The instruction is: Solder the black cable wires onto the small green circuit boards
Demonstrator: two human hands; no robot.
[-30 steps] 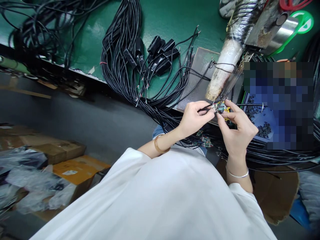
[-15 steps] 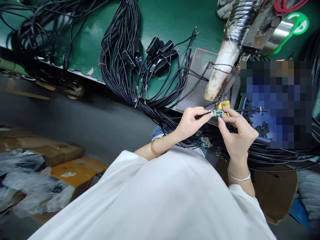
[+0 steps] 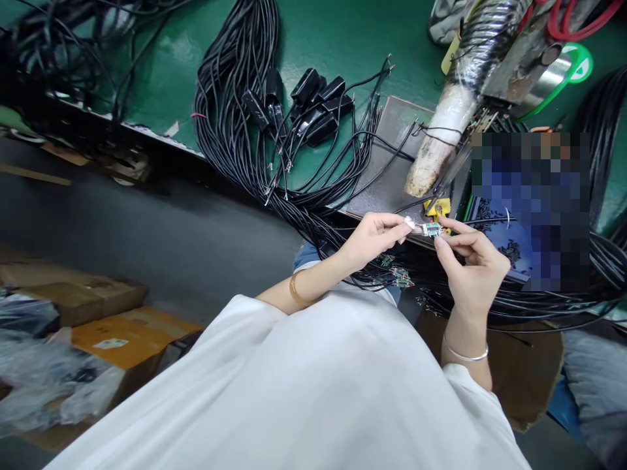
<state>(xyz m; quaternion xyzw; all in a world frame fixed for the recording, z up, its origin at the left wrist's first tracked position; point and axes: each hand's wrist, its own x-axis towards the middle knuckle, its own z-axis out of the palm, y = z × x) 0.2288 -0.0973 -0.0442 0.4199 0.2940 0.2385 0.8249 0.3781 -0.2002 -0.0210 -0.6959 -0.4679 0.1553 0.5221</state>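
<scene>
While my left hand [image 3: 375, 238] is pinching thin pale wires [image 3: 418, 226], my right hand [image 3: 474, 258] is gripping the small green rectangular circuit board [image 3: 432, 230] at their three o'clock — I should be bracing it level, not tugging.

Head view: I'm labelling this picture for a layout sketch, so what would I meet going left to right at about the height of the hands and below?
Orange cardboard box, brown bangle, left hand, green circuit board, right hand.
</scene>
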